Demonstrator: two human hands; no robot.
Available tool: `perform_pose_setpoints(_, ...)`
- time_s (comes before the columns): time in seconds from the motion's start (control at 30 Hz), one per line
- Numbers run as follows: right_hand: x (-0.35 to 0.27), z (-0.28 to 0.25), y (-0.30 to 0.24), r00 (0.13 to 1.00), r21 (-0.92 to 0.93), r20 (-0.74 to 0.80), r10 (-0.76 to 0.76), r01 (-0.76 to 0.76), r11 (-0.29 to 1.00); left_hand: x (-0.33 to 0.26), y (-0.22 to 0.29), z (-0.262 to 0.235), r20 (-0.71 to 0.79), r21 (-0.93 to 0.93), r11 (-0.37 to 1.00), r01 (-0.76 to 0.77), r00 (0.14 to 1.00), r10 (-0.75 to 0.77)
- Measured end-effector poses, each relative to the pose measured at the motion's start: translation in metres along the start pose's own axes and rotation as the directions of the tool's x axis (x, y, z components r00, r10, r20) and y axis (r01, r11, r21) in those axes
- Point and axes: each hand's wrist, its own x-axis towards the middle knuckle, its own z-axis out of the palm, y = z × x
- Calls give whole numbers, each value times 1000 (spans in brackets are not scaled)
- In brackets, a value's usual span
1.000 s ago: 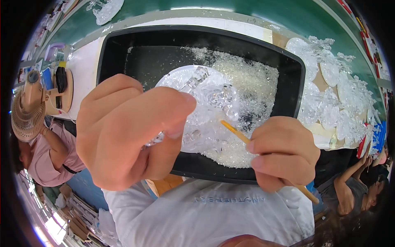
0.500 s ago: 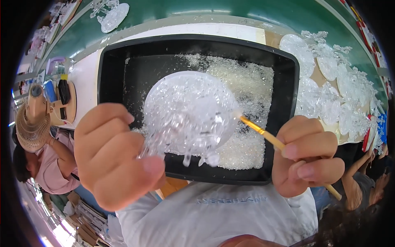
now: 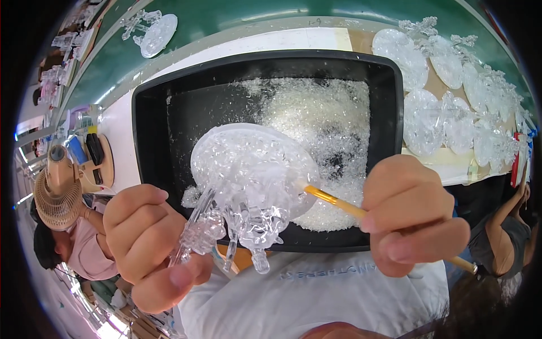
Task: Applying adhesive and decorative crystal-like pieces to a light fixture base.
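My left hand is closed on a clear plastic ornament. It has a round, whitish disc base strewn with clear flakes. From the base, transparent branch-like stems and a small figure point down toward me; my fingers grip one of the stems. A thin paintbrush with a yellow ferrule and wooden handle is pinched in my right hand. Its pale bristles touch the disc's right side. Under the ornament stands a black rectangular tray, with clear and whitish flakes heaped mostly on its right.
Several similar clear ornaments crowd a brown board at the right. Another ornament lies on the green surface at the far left. A beige fan is at the left, near a person in pink. Another person's arm shows at right.
The ornament has come down and tilted, bringing its stems into clearer view. Both hands have lowered slightly, and the brush tip has shifted left and down with the disc.
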Motion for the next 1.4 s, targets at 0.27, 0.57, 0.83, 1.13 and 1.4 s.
perform_pose_setpoints(0.27, -2, 2, -3, 995, 14, -70, -73, 74, 997, 15, -13, -25, 418, -147, 989, 24, 908, 40)
perform_pose_setpoints(0.57, 5, 7, 5, 981, -44, 150, -121, 129, 991, 19, -16, -32, 540, -219, 964, 154, 841, -12)
perform_pose_setpoints(0.83, 7, 3, -1, 982, -37, 168, -86, 94, 995, 8, -12, -29, 417, -157, 958, 238, 896, -154)
perform_pose_setpoints(1.13, 0, 3, -3, 987, -65, 154, -38, 48, 997, -6, -10, -21, 214, -129, 948, 292, 941, -261)
perform_pose_setpoints(1.4, 5, 2, 0, 986, -45, 137, -97, 104, 994, -3, -14, -22, 282, -145, 955, 260, 936, -212)
